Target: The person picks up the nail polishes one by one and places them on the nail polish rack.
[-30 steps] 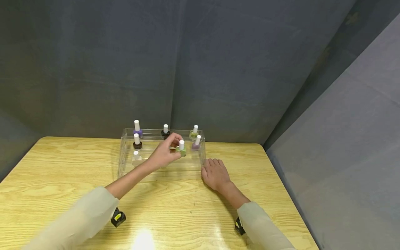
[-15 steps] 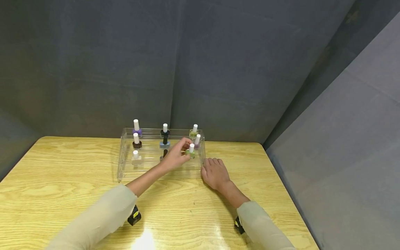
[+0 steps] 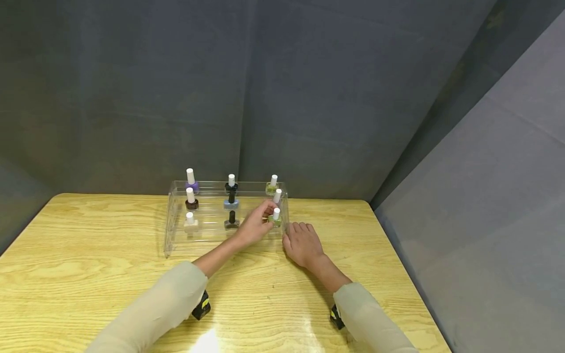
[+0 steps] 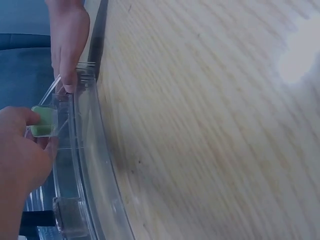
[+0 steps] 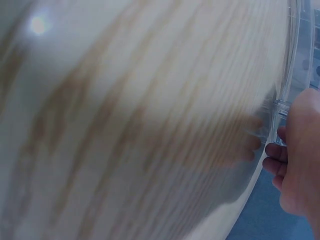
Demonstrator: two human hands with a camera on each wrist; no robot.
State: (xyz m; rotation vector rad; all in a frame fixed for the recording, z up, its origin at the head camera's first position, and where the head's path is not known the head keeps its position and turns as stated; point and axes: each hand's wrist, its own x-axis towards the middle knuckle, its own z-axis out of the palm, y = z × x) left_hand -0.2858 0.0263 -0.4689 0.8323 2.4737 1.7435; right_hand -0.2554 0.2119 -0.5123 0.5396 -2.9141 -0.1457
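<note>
My left hand (image 3: 253, 227) pinches a light green nail polish bottle (image 3: 275, 222) with a white cap. It is upright at the right end of the front tier of a clear stepped rack (image 3: 207, 240). In the left wrist view, thumb and fingers close on the green bottle (image 4: 43, 121) just behind the tier's clear lip. My right hand (image 3: 303, 245) rests against the rack's right end, touching it, with fingers relaxed. A lilac bottle (image 3: 277, 198) stands one tier up, partly covered by the left hand.
Other polish bottles stand on the rack: purple (image 3: 192, 186), black (image 3: 231, 187), yellow-green (image 3: 271, 187), dark brown (image 3: 192, 204), blue (image 3: 231, 204), pale (image 3: 191, 225) and grey-brown (image 3: 231, 225). The wooden table (image 3: 88, 255) meets a dark fabric wall (image 3: 132, 122) behind.
My left hand has carried the green bottle rightward and down to the front tier's right end. This uncovers the blue and grey-brown bottles. The right hand stays at the rack's end.
</note>
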